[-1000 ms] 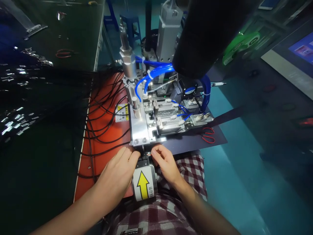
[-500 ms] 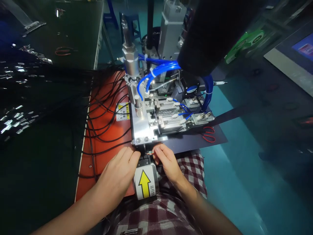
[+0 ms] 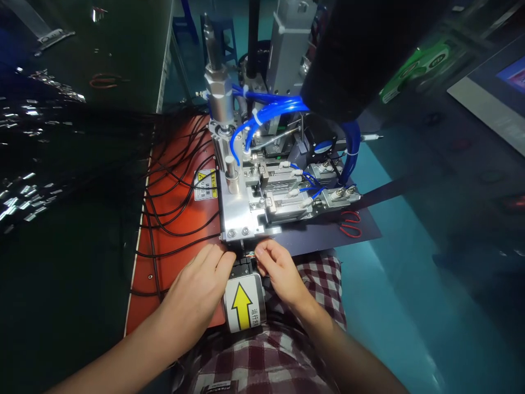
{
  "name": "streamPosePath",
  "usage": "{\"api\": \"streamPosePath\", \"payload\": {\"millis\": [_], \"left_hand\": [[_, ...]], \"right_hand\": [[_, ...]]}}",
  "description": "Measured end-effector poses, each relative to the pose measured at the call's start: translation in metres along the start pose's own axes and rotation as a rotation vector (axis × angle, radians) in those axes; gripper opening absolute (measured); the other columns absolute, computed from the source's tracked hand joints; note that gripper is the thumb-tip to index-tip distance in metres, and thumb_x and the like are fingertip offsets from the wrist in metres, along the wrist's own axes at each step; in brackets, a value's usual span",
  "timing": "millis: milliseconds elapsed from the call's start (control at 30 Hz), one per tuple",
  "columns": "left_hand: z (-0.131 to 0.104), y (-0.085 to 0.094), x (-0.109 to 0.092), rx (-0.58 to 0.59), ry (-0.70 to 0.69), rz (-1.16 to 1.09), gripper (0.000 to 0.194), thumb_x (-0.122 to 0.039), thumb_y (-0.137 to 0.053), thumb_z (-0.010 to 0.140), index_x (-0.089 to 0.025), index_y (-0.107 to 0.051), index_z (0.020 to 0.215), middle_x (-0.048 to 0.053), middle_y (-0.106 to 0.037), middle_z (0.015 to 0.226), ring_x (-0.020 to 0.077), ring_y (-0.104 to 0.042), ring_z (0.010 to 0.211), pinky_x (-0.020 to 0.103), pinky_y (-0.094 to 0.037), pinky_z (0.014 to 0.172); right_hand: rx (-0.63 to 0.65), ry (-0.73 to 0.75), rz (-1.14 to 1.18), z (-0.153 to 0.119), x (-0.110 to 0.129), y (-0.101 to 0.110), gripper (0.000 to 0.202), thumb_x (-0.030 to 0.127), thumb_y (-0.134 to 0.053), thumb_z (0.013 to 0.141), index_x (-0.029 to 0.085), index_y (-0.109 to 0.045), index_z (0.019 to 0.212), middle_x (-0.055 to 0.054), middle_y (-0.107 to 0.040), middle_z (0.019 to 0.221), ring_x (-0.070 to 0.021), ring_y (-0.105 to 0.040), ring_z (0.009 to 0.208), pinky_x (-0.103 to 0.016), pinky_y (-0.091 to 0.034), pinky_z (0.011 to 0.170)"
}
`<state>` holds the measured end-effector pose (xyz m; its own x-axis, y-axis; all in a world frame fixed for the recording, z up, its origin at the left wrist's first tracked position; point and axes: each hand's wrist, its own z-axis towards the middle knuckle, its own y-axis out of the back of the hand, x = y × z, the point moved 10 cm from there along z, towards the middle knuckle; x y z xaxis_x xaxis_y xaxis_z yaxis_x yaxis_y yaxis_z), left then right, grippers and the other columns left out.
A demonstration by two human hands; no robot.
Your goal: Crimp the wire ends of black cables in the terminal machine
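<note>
Small coloured wires [image 3: 250, 254] show at the front of a metal machine [image 3: 240, 213], between my two hands. The fingertips of my right hand [image 3: 279, 268] are pinched on the wires' right end. My left hand [image 3: 203, 279] is curled with fingers pressed together at the left side of the black slot [image 3: 243, 267]; what it holds, if anything, is hidden. Just below the slot sits a white label with a yellow arrow [image 3: 241, 306].
Black cables [image 3: 176, 235] loop over the red board [image 3: 184, 202] on the left. Blue tubes [image 3: 279, 106] cross above the machine. Red-handled scissors [image 3: 350, 224] lie at the right, and a thick black column [image 3: 344, 60] hangs at the upper right.
My right fingertips have moved slightly left along the wires, so less of them shows. My left hand has stayed nearly in place.
</note>
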<state>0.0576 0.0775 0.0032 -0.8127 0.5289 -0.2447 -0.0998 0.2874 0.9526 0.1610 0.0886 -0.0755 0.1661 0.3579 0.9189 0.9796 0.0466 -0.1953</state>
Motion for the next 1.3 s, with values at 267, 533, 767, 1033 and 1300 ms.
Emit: {"api": "streamPosePath", "payload": {"millis": [267, 533, 767, 1033, 1300], "left_hand": [[-0.001, 0.001, -0.001, -0.065, -0.03, -0.016, 0.034, 0.005, -0.034, 0.076, -0.016, -0.054, 0.095, 0.011, -0.053, 0.097, 0.0259, -0.049, 0.09, 0.039, -0.047, 0.073], [-0.001, -0.001, 0.001, -0.044, -0.02, -0.06, 0.035, 0.005, -0.034, 0.074, -0.017, -0.053, 0.094, 0.009, -0.052, 0.098, 0.0249, -0.048, 0.092, 0.039, -0.046, 0.076], [-0.001, -0.003, 0.0, -0.032, -0.013, -0.045, 0.035, 0.005, -0.034, 0.074, -0.016, -0.053, 0.095, 0.01, -0.052, 0.099, 0.0247, -0.047, 0.093, 0.04, -0.046, 0.078], [0.0, -0.001, 0.003, -0.04, -0.001, -0.091, 0.034, 0.002, -0.036, 0.078, -0.018, -0.053, 0.099, 0.009, -0.053, 0.099, 0.0239, -0.049, 0.091, 0.037, -0.046, 0.076], [0.0, -0.001, 0.003, -0.051, -0.014, -0.13, 0.034, 0.003, -0.035, 0.079, -0.018, -0.054, 0.097, 0.008, -0.054, 0.101, 0.0233, -0.049, 0.093, 0.036, -0.046, 0.076]], "right_hand": [[-0.009, 0.017, -0.103, -0.004, -0.006, 0.014, 0.025, 0.04, -0.045, 0.091, 0.02, -0.047, 0.077, 0.004, -0.049, 0.056, -0.0131, -0.045, 0.053, -0.027, -0.037, 0.056], [-0.037, 0.127, -0.23, -0.005, 0.008, 0.003, 0.023, 0.036, -0.046, 0.092, 0.021, -0.048, 0.074, 0.004, -0.042, 0.064, -0.0127, -0.04, 0.057, -0.026, -0.033, 0.055], [-0.052, 0.106, -0.075, -0.004, 0.002, 0.002, 0.022, 0.036, -0.049, 0.089, 0.021, -0.046, 0.073, 0.006, -0.035, 0.059, -0.0114, -0.031, 0.051, -0.025, -0.026, 0.048], [-0.047, 0.104, -0.037, -0.005, 0.002, -0.001, 0.022, 0.036, -0.048, 0.089, 0.021, -0.045, 0.074, 0.006, -0.035, 0.058, -0.0111, -0.03, 0.05, -0.025, -0.025, 0.047], [-0.037, 0.103, -0.09, -0.006, 0.002, 0.001, 0.021, 0.035, -0.047, 0.09, 0.02, -0.046, 0.075, 0.006, -0.039, 0.059, -0.0114, -0.035, 0.051, -0.025, -0.029, 0.049]]}}
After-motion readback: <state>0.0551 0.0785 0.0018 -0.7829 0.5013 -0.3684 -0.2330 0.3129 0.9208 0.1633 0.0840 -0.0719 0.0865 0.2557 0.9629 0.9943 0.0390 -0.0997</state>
